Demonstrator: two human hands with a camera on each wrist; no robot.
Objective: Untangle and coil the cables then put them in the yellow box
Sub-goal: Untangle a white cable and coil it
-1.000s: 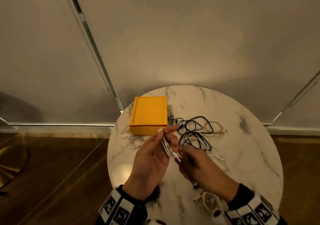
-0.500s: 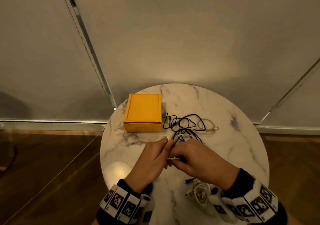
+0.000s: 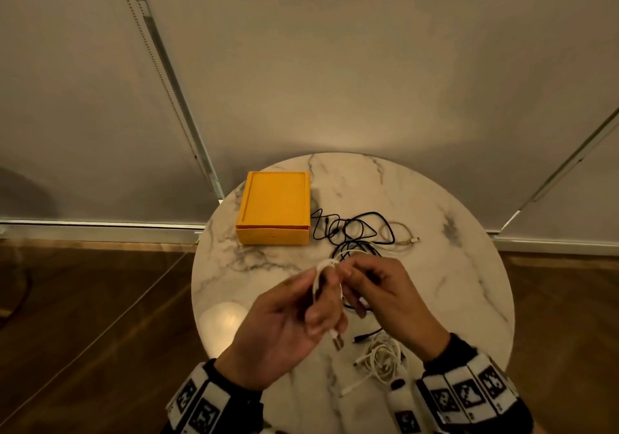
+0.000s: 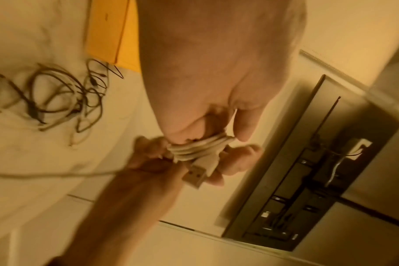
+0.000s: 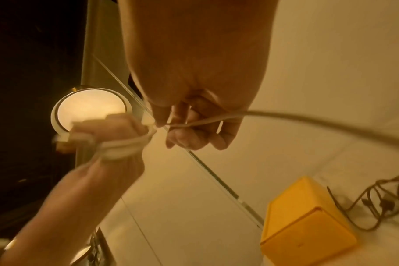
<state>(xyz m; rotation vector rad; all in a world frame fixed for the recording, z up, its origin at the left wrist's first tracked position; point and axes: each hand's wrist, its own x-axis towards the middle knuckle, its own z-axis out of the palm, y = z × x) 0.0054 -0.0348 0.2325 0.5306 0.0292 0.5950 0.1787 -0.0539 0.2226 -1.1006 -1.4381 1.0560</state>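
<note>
My left hand (image 3: 303, 313) holds a white cable (image 3: 323, 284) wound in loops round its fingers, above the round marble table (image 3: 452, 283). The coil (image 4: 197, 146) shows several turns, and its USB plug (image 4: 195, 175) sticks out below. My right hand (image 3: 375, 286) pinches the loose strand (image 5: 216, 117) of the same cable just right of the coil. The yellow box (image 3: 274, 212) sits shut at the table's back left. A tangle of black and white cables (image 3: 355, 232) lies right of the box, behind my hands.
A bunched white cable (image 3: 380, 358) lies on the table's near edge, under my right wrist. A black plug end (image 3: 363, 336) rests beside it. A grey wall and blinds stand behind the table. Dark wood floor surrounds it.
Both hands have lifted and turned: the coil on my left hand now stands more upright, and my right hand has brought the loose strand up to the coil's top.
</note>
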